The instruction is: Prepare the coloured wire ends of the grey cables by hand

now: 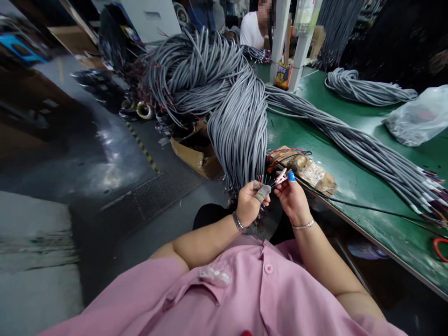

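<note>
Grey cable bundle [241,126], thick, draped down the middle of the frame, its looped upper mass spreading toward upper left.
Left hand [248,205], lower centre: grey covers on some fingers, which are curled tight about a small fan of coloured wires [262,180], tips upward, just before the bundle's lower end.
Right hand [294,199], just right of it: blue cover [291,176] on one digit; fingers pinched together on a pale pink clip-like tool [281,177], its tip close by the wires. Whether it touches them, cannot tell.
Tabletop [364,123], green, right of frame, bearing: taped block [308,169], beside the right hand; long cable run [345,130], slanting to the right edge; cable coil [367,88], upper right; clear plastic bag [422,116], at right.
Cardboard box [191,156], torn, left of the hanging bundle.
Person in white [250,30], top centre, partly behind a post.
</note>
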`<state>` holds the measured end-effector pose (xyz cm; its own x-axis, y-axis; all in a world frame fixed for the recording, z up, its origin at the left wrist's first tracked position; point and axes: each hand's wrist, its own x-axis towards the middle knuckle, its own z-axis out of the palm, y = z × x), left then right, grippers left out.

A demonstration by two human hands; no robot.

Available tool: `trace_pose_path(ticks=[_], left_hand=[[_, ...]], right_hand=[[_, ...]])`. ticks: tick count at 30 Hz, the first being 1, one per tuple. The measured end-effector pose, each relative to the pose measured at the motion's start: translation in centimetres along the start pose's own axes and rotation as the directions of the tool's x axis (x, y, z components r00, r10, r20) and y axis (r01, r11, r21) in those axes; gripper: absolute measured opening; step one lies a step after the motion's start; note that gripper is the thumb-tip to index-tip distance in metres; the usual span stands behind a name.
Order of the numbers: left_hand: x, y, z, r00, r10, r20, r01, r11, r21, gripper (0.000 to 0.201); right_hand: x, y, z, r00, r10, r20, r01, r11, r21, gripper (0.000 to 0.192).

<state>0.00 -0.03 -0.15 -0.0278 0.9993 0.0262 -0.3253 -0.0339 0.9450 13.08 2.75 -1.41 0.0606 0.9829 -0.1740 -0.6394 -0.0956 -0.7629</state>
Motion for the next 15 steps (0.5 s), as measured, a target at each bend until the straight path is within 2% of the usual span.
trace_pose_path(ticks=[2,4,6,10,15], left_hand=[[0.1,0.2,-0.3,0.998,0.063,0.023,-0.065,0.992,0.107,0.026],[0.4,0.4,-0.6,0.991,0.129,0.034,-0.133,0.966,0.222,0.025],[0.7,0.6,-0.8,0.981,0.190,0.040,-0.193,0.927,0.321,0.023],[1.2,0.9,-1.1,0.960,0.279,0.042,-0.271,0.872,0.407,0.015],[1.2,1.2,-0.8,0.965,0.259,0.033,-0.250,0.883,0.398,0.010]], right_hand=[[-0.1,0.4,-0.1,0.988,-0.139,-0.069,0.130,0.984,-0.121,0.030],[0.0,0.6,-0.2,0.971,-0.219,-0.097,0.197,0.960,-0.199,0.033],[0.1,0.6,-0.2,0.985,-0.162,-0.061,0.151,0.977,-0.154,0.037],[0.6,0.5,0.1,0.999,0.048,0.016,-0.050,0.996,0.071,0.031],[1.1,0.8,0.2,0.997,0.060,-0.048,-0.052,0.987,0.150,0.023]])
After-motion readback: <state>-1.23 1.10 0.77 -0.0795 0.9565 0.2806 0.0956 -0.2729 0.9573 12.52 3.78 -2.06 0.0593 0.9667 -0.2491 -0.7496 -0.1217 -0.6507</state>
